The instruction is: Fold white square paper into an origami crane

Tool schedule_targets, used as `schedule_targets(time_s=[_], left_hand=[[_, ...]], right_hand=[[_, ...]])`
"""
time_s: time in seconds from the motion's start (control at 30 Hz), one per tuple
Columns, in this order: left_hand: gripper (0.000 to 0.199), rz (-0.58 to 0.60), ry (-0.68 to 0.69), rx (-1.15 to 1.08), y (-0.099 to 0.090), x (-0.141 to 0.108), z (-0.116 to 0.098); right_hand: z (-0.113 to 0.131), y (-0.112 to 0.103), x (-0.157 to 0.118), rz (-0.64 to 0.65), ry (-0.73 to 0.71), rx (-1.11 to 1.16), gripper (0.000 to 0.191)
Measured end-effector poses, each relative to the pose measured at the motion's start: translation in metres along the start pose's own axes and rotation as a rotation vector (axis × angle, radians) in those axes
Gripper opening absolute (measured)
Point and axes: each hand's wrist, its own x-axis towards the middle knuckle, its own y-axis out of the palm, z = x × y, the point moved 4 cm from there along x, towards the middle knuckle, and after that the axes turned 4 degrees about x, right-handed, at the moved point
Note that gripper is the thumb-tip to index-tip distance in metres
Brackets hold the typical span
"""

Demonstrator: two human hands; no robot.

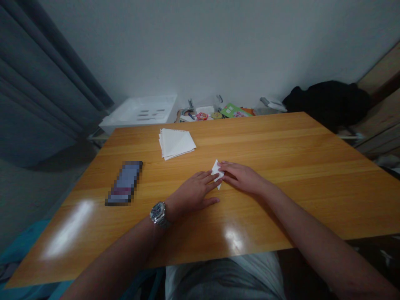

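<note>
Paper (pixel 215 168) sat on the table (pixel 275 146), in front of the person, folded small, pointed tips showing at the far and near ends. Left hand (pixel 198 189) lay palm down, fingers stretched out with tips on the paper, thumb spread away and off it. Right hand (pixel 245 177) touched the paper's right edge, fingers slightly bent; couldn't tell whether they pinched it. Loose sheets (pixel 176 143) lay beyond, to the left. Phone (pixel 125 183), pixelated, was left of the left hand. Watch (pixel 158 212) on left wrist.
</note>
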Motion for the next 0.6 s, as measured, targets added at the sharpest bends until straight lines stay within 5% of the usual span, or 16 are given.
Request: schedule_targets(time_s=[0.6], left_hand=[[0.071, -0.023, 0.025, -0.084, 0.002, 0.001, 0.002]], right_hand=[[-0.028, 0.016, 0.009, 0.128, 0.042, -0.268, 0.053]])
